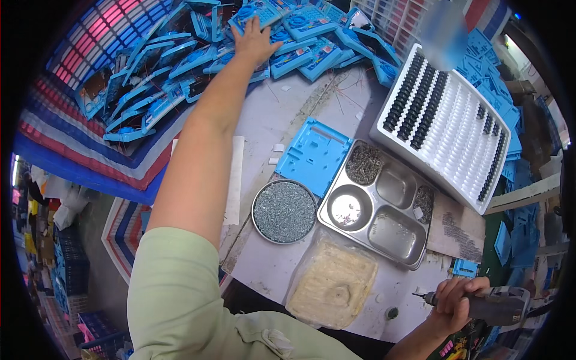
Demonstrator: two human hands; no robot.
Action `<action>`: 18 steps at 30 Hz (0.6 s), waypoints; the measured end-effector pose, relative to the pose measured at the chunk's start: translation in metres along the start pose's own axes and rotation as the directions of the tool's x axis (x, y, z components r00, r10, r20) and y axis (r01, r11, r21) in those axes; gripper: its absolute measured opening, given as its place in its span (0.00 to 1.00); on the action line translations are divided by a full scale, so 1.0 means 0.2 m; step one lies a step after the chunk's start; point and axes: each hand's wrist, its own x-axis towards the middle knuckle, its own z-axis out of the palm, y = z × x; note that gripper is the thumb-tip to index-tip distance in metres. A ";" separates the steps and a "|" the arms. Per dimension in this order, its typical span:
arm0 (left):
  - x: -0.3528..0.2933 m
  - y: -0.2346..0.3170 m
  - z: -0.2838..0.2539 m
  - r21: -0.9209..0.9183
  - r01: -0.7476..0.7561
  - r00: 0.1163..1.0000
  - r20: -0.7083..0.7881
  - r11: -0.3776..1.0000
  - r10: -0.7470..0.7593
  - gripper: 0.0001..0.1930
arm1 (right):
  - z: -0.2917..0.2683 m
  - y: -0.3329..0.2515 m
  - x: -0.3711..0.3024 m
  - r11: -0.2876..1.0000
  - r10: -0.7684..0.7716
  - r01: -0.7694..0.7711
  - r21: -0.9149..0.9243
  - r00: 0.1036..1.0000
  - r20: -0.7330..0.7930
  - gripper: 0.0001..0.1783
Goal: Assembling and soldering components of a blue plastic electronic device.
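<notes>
My left arm stretches to the far side of the table, where my left hand [257,45] rests on a blue plastic casing [259,13] in a heap of similar ones. Its fingers are spread, with the thumb out to the side. At the lower right my right hand [454,300] is wrapped round a dark electric screwdriver [497,306], its bit pointing left over the table edge. Between the two hands lies a flat blue plastic panel [313,153], next to a round tin of small silvery screws [284,211].
A steel compartment tray [375,252] holds small metal parts. Behind it a white ribbed tray [462,120] with rows of black parts leans at a tilt. A yellowish wrapped block [333,282] lies at the near edge. More blue casings [147,90] are heaped at left on striped sheeting.
</notes>
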 end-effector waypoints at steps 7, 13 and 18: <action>-0.02 -0.49 -0.29 -0.358 -0.054 0.915 -0.392 0.932 -0.098 0.31 | -0.02 -0.04 0.04 0.990 -0.050 0.043 -0.132 0.998 -0.044 0.34; -0.68 -0.63 -0.65 -0.822 -0.114 0.912 -0.310 0.558 -0.270 0.30 | 0.13 -0.02 -0.16 0.544 -0.678 0.444 -0.712 0.732 -0.061 0.34; -1.60 -0.04 -1.11 -0.948 0.178 0.978 0.199 -0.263 -0.058 0.30 | 0.39 0.25 -0.27 0.794 0.550 -0.607 -0.039 0.688 0.473 0.24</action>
